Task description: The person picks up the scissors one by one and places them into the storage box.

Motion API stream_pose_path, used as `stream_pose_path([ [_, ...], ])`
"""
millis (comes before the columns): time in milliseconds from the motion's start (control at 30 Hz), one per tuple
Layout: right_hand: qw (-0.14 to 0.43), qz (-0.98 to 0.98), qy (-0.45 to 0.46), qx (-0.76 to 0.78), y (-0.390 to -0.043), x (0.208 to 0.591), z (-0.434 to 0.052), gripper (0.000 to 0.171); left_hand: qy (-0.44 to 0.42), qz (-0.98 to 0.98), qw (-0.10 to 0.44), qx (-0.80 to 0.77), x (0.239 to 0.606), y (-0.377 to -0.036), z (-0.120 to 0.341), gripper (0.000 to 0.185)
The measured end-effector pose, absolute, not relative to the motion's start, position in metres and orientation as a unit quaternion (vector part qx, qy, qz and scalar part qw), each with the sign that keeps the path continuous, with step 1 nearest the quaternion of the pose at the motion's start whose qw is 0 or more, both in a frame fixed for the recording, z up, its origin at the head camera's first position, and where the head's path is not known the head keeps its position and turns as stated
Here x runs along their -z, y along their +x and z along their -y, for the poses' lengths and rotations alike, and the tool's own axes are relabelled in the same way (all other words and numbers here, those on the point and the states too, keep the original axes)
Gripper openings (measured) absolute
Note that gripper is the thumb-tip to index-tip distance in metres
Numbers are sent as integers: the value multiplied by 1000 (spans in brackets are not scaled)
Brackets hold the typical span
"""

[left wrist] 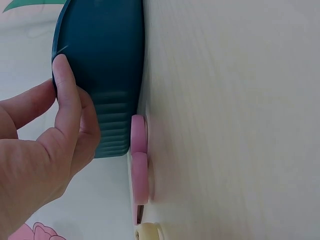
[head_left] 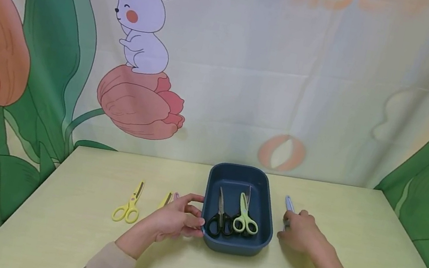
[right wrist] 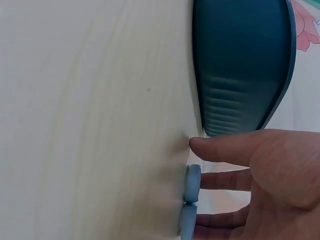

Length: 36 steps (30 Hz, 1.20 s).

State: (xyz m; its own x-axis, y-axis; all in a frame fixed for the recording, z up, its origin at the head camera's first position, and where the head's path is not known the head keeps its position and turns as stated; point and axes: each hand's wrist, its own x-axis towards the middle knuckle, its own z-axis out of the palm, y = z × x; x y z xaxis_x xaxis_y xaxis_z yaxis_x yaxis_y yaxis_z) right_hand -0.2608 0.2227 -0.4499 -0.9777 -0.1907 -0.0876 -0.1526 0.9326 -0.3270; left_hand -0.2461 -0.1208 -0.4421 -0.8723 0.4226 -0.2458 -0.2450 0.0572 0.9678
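A dark blue tray (head_left: 214,187) stands mid-table with black scissors (head_left: 219,221) and green scissors (head_left: 244,218) lying inside. My left hand (head_left: 197,215) touches the tray's left wall (left wrist: 107,65), with its fingers (left wrist: 67,95) laid fairly straight along the wall up to the rim. Pink scissors handles (left wrist: 139,160) lie on the table just beside that wall. My right hand (head_left: 288,226) rests over blue scissors (head_left: 289,203) lying flat to the right of the tray. Its fingers (right wrist: 220,180) reach the blue handles (right wrist: 191,200) and its thumb tip touches the table.
Yellow scissors (head_left: 128,207) lie on the pale green table (head_left: 352,235) to the left. Another pair (head_left: 166,198) is half hidden behind my left hand. A printed cloth backdrop (head_left: 252,64) hangs behind the far edge.
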Motion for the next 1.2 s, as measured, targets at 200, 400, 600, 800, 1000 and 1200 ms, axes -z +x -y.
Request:
stream_pose_path([
  [200,56,-981,-98,159,-261,450,-225,24,66,-685,242,-684,442,-246,120,63],
  [400,64,-982,-83,159,-261,447,-223,18,67,-680,242,-689,442,-246,120,63],
  [600,74,-985,-57,148,-260,448,-221,25,70,-678,242,-690,443,-246,121,63],
  [800,61,-984,-63,153,-259,451,-222,28,71,-679,243,-689,443,-246,121,63],
  [1000,53,-985,-61,154,-259,451,-222,31,72,-679,245,-688,443,-246,121,63],
  [1200,39,-985,-59,159,-258,449,-222,34,73,-680,243,-688,442,-245,121,63],
])
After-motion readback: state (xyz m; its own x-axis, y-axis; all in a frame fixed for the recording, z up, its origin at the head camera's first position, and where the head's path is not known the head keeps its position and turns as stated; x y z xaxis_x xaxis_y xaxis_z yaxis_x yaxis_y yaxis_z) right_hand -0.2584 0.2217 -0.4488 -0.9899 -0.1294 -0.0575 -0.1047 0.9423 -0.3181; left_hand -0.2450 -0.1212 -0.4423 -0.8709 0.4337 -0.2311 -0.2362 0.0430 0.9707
